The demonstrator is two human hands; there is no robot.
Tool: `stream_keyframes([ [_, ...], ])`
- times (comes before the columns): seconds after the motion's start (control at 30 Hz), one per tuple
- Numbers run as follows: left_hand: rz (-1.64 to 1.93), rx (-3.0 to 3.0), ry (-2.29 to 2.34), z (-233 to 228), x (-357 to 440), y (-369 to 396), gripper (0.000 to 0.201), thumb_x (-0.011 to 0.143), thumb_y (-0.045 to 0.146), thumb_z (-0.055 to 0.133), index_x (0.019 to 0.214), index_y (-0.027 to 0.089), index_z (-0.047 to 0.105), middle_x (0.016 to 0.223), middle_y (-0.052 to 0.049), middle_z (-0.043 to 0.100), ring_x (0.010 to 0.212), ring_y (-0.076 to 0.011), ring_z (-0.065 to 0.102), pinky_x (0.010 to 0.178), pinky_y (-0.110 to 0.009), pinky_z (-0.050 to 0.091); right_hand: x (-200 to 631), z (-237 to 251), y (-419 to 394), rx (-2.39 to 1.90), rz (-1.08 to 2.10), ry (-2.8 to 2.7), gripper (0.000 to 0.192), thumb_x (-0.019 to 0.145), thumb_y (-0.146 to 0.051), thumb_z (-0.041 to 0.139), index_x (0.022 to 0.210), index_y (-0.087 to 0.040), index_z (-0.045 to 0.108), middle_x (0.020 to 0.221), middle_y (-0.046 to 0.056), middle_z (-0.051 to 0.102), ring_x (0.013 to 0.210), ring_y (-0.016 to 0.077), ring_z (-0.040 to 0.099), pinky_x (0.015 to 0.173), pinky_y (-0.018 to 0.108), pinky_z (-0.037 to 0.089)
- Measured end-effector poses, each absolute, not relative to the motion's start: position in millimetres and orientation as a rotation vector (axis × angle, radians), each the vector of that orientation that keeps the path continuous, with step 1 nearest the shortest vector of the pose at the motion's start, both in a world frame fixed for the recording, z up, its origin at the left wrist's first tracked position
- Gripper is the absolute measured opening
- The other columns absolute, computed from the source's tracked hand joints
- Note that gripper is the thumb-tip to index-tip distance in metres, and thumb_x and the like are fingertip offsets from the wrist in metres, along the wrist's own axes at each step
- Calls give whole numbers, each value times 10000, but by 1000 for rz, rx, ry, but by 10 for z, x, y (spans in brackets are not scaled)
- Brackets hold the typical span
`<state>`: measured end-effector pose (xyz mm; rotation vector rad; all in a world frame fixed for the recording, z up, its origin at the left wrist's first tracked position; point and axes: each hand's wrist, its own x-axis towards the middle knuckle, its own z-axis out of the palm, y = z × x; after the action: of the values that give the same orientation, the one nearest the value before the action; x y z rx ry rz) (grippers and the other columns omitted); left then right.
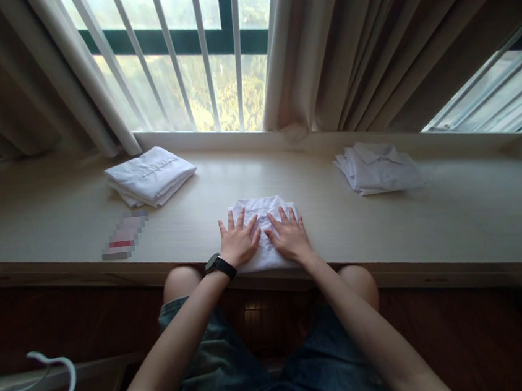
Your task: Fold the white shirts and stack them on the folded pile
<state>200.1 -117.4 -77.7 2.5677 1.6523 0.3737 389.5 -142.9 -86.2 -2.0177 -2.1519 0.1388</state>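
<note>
- A folded white shirt point(266, 254) lies flat at the near edge of the long pale counter point(467, 205), directly in front of the seated person, its collar end toward twelve o'clock.
- The left hand point(239, 240) rests palm down on the shirt's nine o'clock half, fingers spread wide, pressing against the cloth rather than gripping it.
- The right hand point(289, 236) mirrors it on the three o'clock half, also flat with fingers fanned; the two thumbs point toward each other, a little apart.
- A dark watch point(220, 265) circles the left wrist.
- At nine o'clock from the shirt, a pixelated flat item point(124, 236) with a red patch lies on the counter.
- At ten o'clock sits a stack of folded white cloth point(152, 174).
- At two o'clock lies another folded white garment point(377, 168), its collar showing.
- Farther off, a barred window point(183, 73) stands toward eleven o'clock, between the left curtain point(38, 76) and the right curtain point(357, 48).
- At eight o'clock, a white hanger point(70, 378) shows below the counter's edge.
</note>
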Motion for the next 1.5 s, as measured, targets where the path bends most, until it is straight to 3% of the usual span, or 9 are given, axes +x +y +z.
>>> stream_keyframes([
  [0.23,312,2615,1549,-926,2040,-1292,585,1018,547,297,1582,391,304,1662,-6,278,1543,-356,163,1211,-653,111,3829,-932,-1506,-2095,220,-2206,637,1013,-642,246,1598,-390,239,1696,23,129,1555,363,61,1221,591,68],
  [0.47,470,2672,1570,-901,2045,-1381,601,1011,494,349,1584,312,336,1663,-43,272,1554,-339,128,1233,-625,54,3791,-851,-1525,-2109,260,-2167,650,1009,-644,280,1600,-377,242,1687,72,167,1552,377,72,1202,630,66],
  [0.73,452,2648,1522,-923,2015,-1443,551,1009,470,362,1527,305,452,1618,-51,374,1530,-319,237,1242,-561,166,3823,-903,-1657,-1994,210,-2132,587,1036,-574,294,1579,-357,324,1659,77,266,1542,310,186,1226,560,129],
  [0.9,661,2425,1715,-974,1911,-1426,582,1000,403,388,1522,152,442,1640,-165,293,1534,-332,225,1234,-538,225,3906,-924,-1815,-1991,175,-2014,564,1046,-528,290,1564,-323,377,1657,77,272,1544,312,182,1225,533,177],
  [1.03,855,2069,1772,-918,1851,-1286,530,988,309,377,1451,83,503,1563,-191,426,1476,-264,374,1219,-420,316,3976,-1012,-1885,-1971,228,-1899,576,1041,-459,335,1544,-195,430,1612,143,353,1517,284,277,1222,461,249],
  [1.1,929,1889,1785,-833,1835,-1129,495,962,267,416,1400,87,558,1513,-170,501,1436,-239,435,1207,-371,334,4037,-1015,-1794,-1931,270,-1793,548,1031,-403,348,1479,-133,515,1557,162,438,1474,251,372,1207,405,302],
  [1.2,936,1680,1833,-708,1812,-833,474,913,252,495,1337,76,610,1362,-185,632,1269,-263,599,1130,-387,423,4172,-959,-1504,-1852,340,-1567,442,969,-312,446,1323,-149,655,1449,142,569,1371,235,512,1159,377,382],
  [1.33,872,1561,1859,-627,1799,-521,434,810,295,647,1194,99,695,1101,-182,744,1055,-307,700,968,-428,523,4363,-917,-1052,-1845,535,-1168,377,811,-284,654,1160,-159,723,1169,138,734,1082,263,697,1004,398,513],
  [1.5,880,1535,1755,-591,1861,-385,417,729,320,745,1098,126,727,904,-111,764,858,-245,722,797,-351,566,4494,-1022,-802,-1790,610,-1047,383,757,-345,722,1054,-103,718,887,110,771,804,214,736,775,329,588],
])
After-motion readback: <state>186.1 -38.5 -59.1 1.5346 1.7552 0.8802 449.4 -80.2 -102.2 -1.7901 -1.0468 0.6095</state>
